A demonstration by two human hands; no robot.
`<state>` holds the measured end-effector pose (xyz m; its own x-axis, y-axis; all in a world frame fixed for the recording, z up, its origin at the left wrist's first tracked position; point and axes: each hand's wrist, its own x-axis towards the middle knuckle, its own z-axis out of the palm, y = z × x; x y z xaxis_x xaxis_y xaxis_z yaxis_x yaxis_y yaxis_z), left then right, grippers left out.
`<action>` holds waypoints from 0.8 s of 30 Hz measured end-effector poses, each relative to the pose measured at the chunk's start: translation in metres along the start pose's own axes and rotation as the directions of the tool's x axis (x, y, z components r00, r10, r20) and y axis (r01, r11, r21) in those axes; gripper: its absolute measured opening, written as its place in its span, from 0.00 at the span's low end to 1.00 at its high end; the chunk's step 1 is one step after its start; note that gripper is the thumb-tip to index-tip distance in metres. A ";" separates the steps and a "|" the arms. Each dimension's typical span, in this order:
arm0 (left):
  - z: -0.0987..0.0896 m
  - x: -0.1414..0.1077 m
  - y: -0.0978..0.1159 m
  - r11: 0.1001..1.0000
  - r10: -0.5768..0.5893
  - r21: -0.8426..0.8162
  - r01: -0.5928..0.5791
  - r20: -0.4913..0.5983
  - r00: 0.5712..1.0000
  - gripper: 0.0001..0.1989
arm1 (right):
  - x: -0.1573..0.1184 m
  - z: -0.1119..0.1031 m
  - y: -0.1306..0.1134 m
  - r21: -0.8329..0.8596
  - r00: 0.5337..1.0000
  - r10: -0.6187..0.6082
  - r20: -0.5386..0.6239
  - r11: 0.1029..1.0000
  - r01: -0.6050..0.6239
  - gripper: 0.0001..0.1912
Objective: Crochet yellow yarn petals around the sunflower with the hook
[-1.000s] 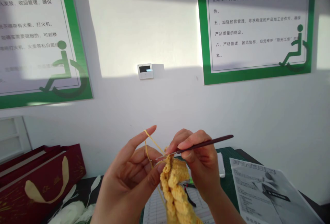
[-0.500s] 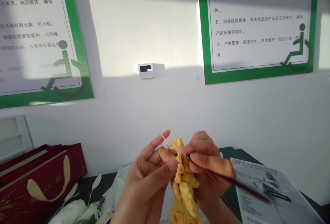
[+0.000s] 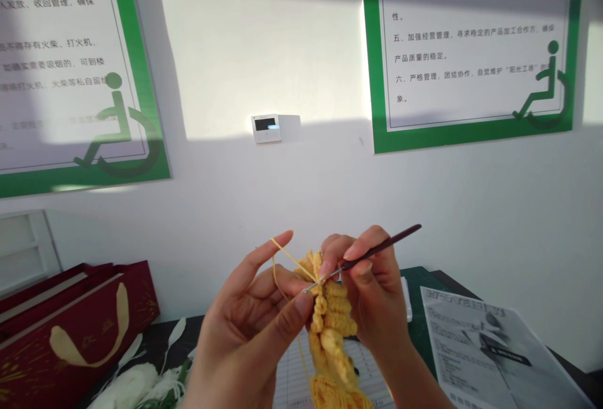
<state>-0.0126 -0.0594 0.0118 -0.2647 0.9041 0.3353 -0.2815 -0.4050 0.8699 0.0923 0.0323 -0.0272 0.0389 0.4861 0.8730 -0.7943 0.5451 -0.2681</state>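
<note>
My left hand (image 3: 261, 315) pinches the upper edge of a yellow crocheted piece (image 3: 332, 315) between thumb and fingers, its index finger raised with yellow yarn (image 3: 287, 252) looped over it. My right hand (image 3: 372, 283) grips a crochet hook (image 3: 381, 247) with a dark handle, which points up to the right. The hook's metal tip lies at the top of the piece, by my left thumb. The piece hangs down between both hands, and a bundle of yellow yarn (image 3: 330, 393) shows below it.
Dark red gift bags (image 3: 94, 340) stand at the left, beside white flowers and leaves (image 3: 136, 384). At the right, a printed sheet (image 3: 490, 352) overlaps a green mat (image 3: 417, 280). A lined paper (image 3: 292, 371) lies beneath the hands. Green-framed posters (image 3: 471, 140) hang on the wall behind.
The hook's handle has swung from pointing down right to pointing up right as my right hand turned. My left hand has shifted slightly left, and the yarn from its index finger now stretches to the piece.
</note>
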 end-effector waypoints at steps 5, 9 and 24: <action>0.000 0.000 0.000 0.999 0.022 0.027 -0.022 -0.013 1.000 0.31 | 0.003 -0.004 -0.004 -0.053 0.997 -0.061 0.053 0.997 0.064 0.04; -0.001 0.001 -0.001 0.999 0.050 0.022 -0.050 -0.018 0.999 0.29 | 0.005 -0.005 -0.009 -0.145 0.983 -0.139 0.118 0.977 0.155 0.02; -0.005 0.005 -0.012 0.951 0.285 0.141 -0.275 -0.051 0.957 0.23 | 0.004 -0.008 -0.036 -0.613 0.811 -0.293 0.506 0.540 0.577 0.08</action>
<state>-0.0151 -0.0507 0.0015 -0.3806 0.7433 0.5501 -0.0649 -0.6149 0.7859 0.1261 0.0197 -0.0172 -0.0427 -0.1112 0.9929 -0.0349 0.9933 0.1098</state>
